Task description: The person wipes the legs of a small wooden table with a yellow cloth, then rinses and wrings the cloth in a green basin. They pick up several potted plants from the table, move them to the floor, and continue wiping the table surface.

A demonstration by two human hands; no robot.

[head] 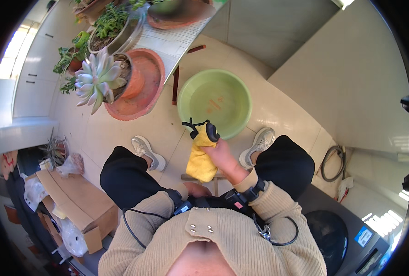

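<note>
My right hand [223, 156] grips a yellow cloth [202, 165], which hangs down in front of me; small black pieces show at the cloth's upper end, close to the near rim of the basin. My left hand [198, 189] rests low near my lap, partly hidden, and its fingers cannot be made out well. On the floor ahead stands a round green plastic basin [215, 93] with what looks like water in it and red marks on its bottom.
A pale succulent [99, 77] in a terracotta-coloured pot stands on a red saucer [154, 69] at the table's edge [180, 45]. Other potted plants are behind it. A cardboard box [77, 196] is at left, a coiled hose [332, 164] at right.
</note>
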